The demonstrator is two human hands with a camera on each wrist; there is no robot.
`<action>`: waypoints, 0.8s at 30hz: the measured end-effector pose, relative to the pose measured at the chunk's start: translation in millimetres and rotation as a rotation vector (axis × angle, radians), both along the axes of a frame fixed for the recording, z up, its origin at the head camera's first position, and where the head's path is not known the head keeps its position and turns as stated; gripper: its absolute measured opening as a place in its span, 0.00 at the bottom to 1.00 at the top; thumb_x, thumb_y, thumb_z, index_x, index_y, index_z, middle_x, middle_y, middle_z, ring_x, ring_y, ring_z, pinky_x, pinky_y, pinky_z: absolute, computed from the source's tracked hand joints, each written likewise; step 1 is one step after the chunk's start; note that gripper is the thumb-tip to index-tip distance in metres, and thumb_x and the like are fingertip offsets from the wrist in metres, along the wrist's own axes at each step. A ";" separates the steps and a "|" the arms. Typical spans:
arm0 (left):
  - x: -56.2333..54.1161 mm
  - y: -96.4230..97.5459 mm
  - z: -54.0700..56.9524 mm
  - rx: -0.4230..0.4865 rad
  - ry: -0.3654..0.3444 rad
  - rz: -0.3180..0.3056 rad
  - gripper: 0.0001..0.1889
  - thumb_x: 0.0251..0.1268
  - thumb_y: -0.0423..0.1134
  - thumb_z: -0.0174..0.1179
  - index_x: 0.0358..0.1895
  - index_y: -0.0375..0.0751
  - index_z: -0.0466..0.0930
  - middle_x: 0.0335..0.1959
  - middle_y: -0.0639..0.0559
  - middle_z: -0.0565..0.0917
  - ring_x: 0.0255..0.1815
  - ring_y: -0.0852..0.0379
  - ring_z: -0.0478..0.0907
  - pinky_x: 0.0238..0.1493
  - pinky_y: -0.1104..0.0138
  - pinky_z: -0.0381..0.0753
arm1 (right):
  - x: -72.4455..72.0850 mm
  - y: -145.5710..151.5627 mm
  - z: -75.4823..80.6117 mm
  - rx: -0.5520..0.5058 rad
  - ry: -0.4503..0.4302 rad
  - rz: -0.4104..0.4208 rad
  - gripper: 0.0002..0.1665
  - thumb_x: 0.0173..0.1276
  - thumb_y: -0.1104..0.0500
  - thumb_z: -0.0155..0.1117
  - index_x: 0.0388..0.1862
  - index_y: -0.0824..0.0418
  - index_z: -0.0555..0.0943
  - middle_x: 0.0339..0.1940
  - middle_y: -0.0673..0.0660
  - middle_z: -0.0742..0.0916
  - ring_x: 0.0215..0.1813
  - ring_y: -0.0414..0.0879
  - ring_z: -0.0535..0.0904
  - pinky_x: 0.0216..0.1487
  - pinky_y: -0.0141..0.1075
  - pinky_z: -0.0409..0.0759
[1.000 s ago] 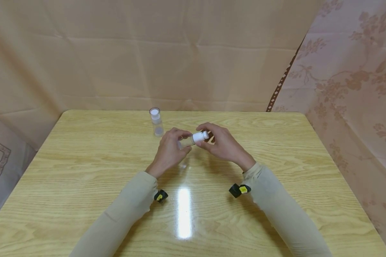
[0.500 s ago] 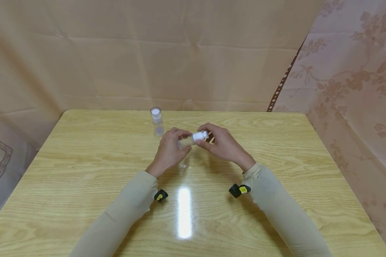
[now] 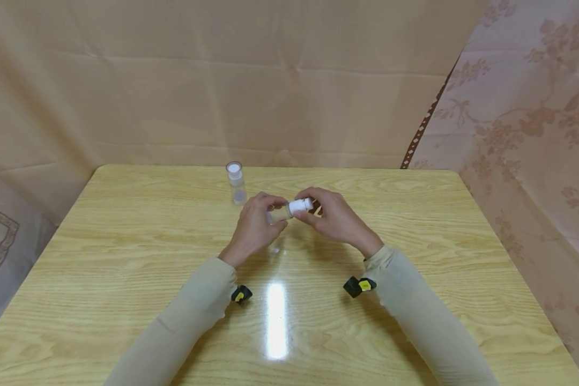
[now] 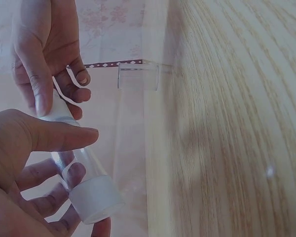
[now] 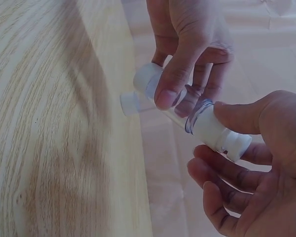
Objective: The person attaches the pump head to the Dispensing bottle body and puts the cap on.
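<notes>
Tilted above the table, a small clear pump bottle (image 3: 280,214) lies between both hands. Its white pump top (image 3: 299,205) points to the right, and a white base (image 4: 96,198) shows in the left wrist view. My left hand (image 3: 255,222) grips the clear body with thumb and fingers. With thumb and fingertips, my right hand (image 3: 335,217) pinches the white top at the collar; a small nozzle (image 5: 225,151) shows in the right wrist view. A second, similar bottle (image 3: 236,185) stands upright behind the left hand, under a clear cover.
The wood-grain table (image 3: 149,241) ends at a beige curtain (image 3: 280,107) at the back. On it stands a clear cylindrical cap (image 4: 138,77), seen in the left wrist view. A floral cloth (image 3: 535,123) hangs on the right.
The hands and the bottle keep nearly the same place. My right hand's fingers shift very slightly on the white top.
</notes>
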State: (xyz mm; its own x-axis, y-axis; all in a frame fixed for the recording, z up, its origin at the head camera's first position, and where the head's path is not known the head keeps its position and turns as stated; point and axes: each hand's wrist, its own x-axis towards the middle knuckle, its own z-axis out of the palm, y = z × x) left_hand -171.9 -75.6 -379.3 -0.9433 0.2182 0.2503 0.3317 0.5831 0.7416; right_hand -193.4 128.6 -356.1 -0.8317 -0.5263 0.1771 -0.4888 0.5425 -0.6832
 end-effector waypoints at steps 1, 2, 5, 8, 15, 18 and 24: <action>0.0 0.1 0.1 0.000 0.001 -0.001 0.19 0.55 0.27 0.73 0.52 0.33 0.85 0.47 0.40 0.83 0.50 0.38 0.78 0.52 0.52 0.76 | 0.3 0.0 0.3 0.001 -0.011 -0.005 0.14 0.72 0.58 0.68 0.53 0.61 0.82 0.40 0.54 0.85 0.40 0.50 0.79 0.40 0.41 0.78; 0.1 0.2 0.2 -0.001 0.002 -0.002 0.19 0.55 0.27 0.73 0.52 0.33 0.85 0.47 0.40 0.83 0.50 0.38 0.78 0.51 0.52 0.76 | 0.2 0.1 0.4 0.002 -0.021 -0.009 0.14 0.73 0.57 0.68 0.53 0.61 0.82 0.40 0.54 0.85 0.40 0.50 0.80 0.39 0.40 0.78; 0.1 0.8 0.6 -0.005 0.001 0.000 0.20 0.54 0.27 0.73 0.52 0.33 0.85 0.47 0.40 0.83 0.50 0.40 0.78 0.51 0.52 0.76 | -0.1 0.8 0.7 0.012 -0.039 -0.016 0.17 0.73 0.56 0.68 0.56 0.62 0.81 0.40 0.54 0.85 0.41 0.50 0.80 0.38 0.40 0.79; 0.0 1.3 0.7 -0.010 0.000 0.003 0.20 0.54 0.28 0.74 0.52 0.33 0.85 0.46 0.40 0.83 0.49 0.41 0.78 0.51 0.52 0.75 | -0.7 1.5 0.5 0.021 -0.028 -0.013 0.20 0.72 0.57 0.69 0.59 0.64 0.80 0.42 0.56 0.85 0.41 0.50 0.80 0.39 0.41 0.78; -0.6 1.8 0.0 -0.011 0.001 0.003 0.19 0.55 0.27 0.73 0.52 0.34 0.85 0.46 0.40 0.83 0.49 0.41 0.78 0.51 0.52 0.76 | -1.3 1.9 -0.3 0.005 0.011 0.011 0.16 0.71 0.61 0.69 0.55 0.64 0.81 0.42 0.56 0.85 0.42 0.51 0.79 0.43 0.47 0.80; -1.0 2.1 -0.7 -0.009 0.002 0.000 0.19 0.55 0.27 0.73 0.52 0.34 0.85 0.47 0.40 0.83 0.50 0.40 0.78 0.51 0.52 0.76 | -1.4 1.9 -0.4 -0.002 -0.015 0.002 0.14 0.72 0.59 0.68 0.53 0.62 0.82 0.41 0.54 0.85 0.41 0.50 0.79 0.42 0.45 0.80; -2.4 2.8 -2.9 -0.004 0.003 0.003 0.20 0.54 0.28 0.73 0.52 0.34 0.86 0.46 0.41 0.84 0.49 0.41 0.78 0.51 0.52 0.77 | -0.4 2.4 0.6 0.020 -0.050 -0.033 0.19 0.72 0.56 0.69 0.58 0.64 0.81 0.42 0.56 0.85 0.41 0.50 0.80 0.38 0.41 0.78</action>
